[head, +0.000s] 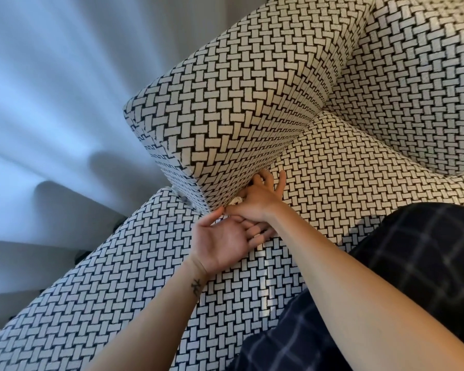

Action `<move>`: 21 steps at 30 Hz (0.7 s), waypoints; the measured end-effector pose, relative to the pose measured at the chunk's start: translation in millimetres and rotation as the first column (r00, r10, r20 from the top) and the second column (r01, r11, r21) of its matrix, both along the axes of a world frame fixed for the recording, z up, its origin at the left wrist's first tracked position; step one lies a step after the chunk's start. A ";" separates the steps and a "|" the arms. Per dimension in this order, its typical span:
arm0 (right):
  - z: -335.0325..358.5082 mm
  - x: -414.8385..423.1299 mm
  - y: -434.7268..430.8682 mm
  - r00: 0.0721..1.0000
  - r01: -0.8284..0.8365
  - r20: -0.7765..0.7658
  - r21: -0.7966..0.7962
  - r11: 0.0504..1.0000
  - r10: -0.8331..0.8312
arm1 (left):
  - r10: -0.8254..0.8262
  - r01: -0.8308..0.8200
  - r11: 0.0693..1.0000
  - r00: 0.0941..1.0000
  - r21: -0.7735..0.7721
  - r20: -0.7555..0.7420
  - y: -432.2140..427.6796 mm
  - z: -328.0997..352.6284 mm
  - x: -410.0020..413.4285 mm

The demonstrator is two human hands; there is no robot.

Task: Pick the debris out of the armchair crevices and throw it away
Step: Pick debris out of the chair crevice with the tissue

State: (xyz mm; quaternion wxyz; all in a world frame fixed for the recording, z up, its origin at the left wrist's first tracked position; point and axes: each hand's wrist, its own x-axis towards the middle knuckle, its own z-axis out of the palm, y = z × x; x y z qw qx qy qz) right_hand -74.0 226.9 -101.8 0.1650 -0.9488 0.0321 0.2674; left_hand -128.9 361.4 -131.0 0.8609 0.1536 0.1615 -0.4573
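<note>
Right hand [257, 203] pinches pale debris [236, 201] against armchair [225, 103].

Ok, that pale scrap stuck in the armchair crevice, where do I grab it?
Pinch the scrap by its exposed crumpled end, from the open side where the right hand is: the armrest overhangs it, and the rest looks buried in the crevice.

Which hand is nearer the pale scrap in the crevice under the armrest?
Right. The right hand is against the pale scrap at the base of the armrest; whether it pinches the scrap is unclear. The left hand lies open, palm up, just below.
</note>
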 end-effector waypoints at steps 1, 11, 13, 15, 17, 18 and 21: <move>-0.7 -0.5 -1.2 1.000 0.013 0.014 0.027 1.000 -0.013 | 0.001 0.000 1.000 1.000 -0.008 0.006 0.0 -1.8 0.5; 1.7 4.4 2.7 0.998 -0.024 -0.065 -0.047 0.999 0.021 | -0.010 0.010 0.999 1.000 -0.040 -0.006 -1.2 -5.2 4.3; -0.8 1.4 3.5 1.000 -0.019 -0.024 -0.014 1.000 0.019 | -0.036 0.035 0.999 0.999 -0.040 -0.005 -0.9 -7.0 6.2; -2.6 -4.3 -0.5 0.999 0.001 0.038 0.072 0.997 -0.004 | -0.051 0.051 0.998 0.999 -0.039 -0.004 -0.9 -8.9 5.9; -3.4 -7.6 -7.4 0.995 0.032 0.084 0.147 0.989 -0.045 | -0.059 0.058 0.997 0.998 -0.041 -0.015 -1.4 -9.9 5.7; -4.1 -8.1 -10.6 0.994 0.041 0.091 0.181 0.983 -0.058 | -0.063 0.062 0.997 0.998 -0.047 -0.014 -0.9 -10.8 6.5; -4.5 -13.4 -21.5 0.992 0.021 0.119 0.254 0.967 -0.053 | -0.059 0.058 0.997 0.998 -0.041 -0.025 -0.2 -12.6 6.7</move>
